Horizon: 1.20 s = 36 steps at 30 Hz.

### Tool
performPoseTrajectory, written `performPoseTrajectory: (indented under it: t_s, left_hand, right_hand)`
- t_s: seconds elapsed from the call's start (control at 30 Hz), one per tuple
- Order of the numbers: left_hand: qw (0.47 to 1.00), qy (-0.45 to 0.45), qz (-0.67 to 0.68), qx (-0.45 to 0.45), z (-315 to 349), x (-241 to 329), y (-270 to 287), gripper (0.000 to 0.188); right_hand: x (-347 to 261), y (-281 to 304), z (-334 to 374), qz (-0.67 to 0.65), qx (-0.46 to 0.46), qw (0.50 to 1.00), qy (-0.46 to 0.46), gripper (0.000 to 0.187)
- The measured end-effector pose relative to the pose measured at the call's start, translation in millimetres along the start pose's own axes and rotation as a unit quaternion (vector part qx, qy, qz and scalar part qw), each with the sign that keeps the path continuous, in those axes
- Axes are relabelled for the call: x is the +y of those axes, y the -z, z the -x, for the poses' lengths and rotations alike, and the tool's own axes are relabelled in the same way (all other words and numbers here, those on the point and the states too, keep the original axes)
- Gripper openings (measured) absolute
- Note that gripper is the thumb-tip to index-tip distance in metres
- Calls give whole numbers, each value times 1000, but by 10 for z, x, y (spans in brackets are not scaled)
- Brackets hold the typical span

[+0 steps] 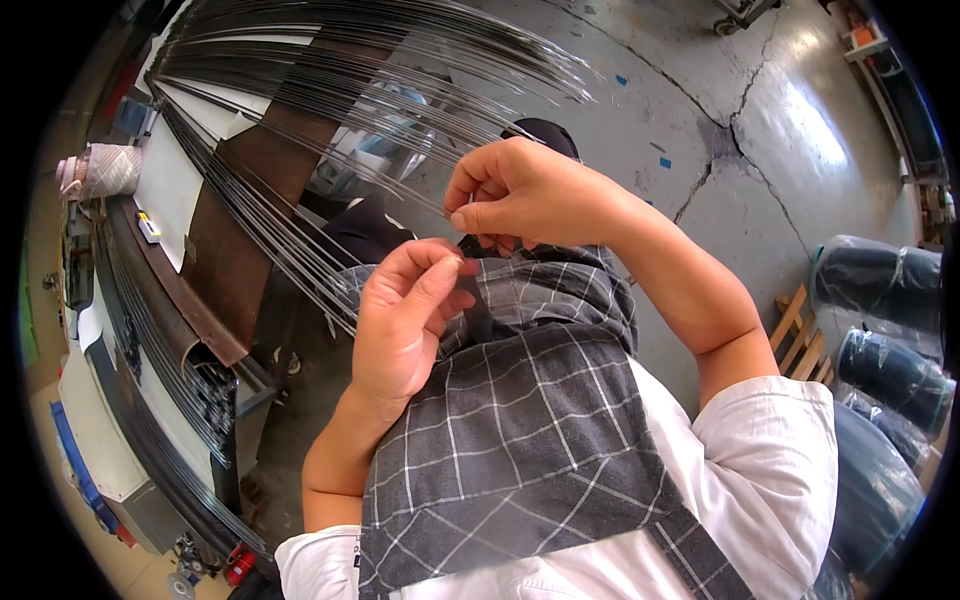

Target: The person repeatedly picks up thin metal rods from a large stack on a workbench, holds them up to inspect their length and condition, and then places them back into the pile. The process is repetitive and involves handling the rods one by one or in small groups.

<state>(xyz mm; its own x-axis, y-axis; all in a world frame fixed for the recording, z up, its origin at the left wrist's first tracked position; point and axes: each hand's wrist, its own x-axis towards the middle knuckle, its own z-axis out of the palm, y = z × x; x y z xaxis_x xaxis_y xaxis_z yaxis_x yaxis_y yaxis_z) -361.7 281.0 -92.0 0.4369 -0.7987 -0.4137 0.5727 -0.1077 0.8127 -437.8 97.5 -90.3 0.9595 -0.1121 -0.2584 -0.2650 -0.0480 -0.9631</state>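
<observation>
My left hand (405, 315) is raised before my apron, thumb and fingertips pinched together. Whatever lies between those fingertips is too small to make out. Just above and to its right, my right hand (525, 195) is closed, its thumb and fingers meeting at the end of a thin dark rod (395, 183). That rod runs back to the left, toward the bench. Many similar long thin rods (420, 50) fan out from the bench, their pale tips hanging over the floor. A nearer bunch of rods (270, 235) slopes down toward my left forearm. My two hands are close but apart.
A brown sheet (225, 265) drapes over the bench at left, with a white spool (112, 170) and a small yellow-and-white box (148, 227) nearby. Plastic-wrapped dark rolls (880, 290) stand at right beside a wooden pallet (800, 325). Cracks cross the grey floor (640, 110).
</observation>
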Motion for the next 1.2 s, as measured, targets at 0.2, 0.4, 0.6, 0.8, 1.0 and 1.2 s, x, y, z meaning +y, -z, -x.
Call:
performPoseTrajectory:
  t_s: [0.2, 0.4, 0.6, 0.8, 1.0, 1.2]
  left_hand:
    - [991, 76, 101, -34, -92, 41, 19, 9]
    - [988, 58, 143, -34, -135, -19, 35, 9]
    - [987, 52, 145, -37, -14, 10, 127, 9]
    - [986, 42, 148, -58, 57, 27, 157, 9]
    - [988, 29, 133, -72, 74, 32, 149, 8]
    - [998, 40, -6, -43, 169, 98, 68, 10]
  right_hand:
    - [42, -40, -2, 20, 28, 998, 46, 13]
    - [4, -73, 47, 75, 100, 990, 58, 13]
    - [55, -122, 42, 211, 156, 957, 124, 15]
    - [-172, -115, -162, 218, 110, 963, 118, 15]
    - [-450, -175, -365, 313, -29, 949, 18, 19]
    - [-416, -140, -453, 224, -73, 972, 21, 20]
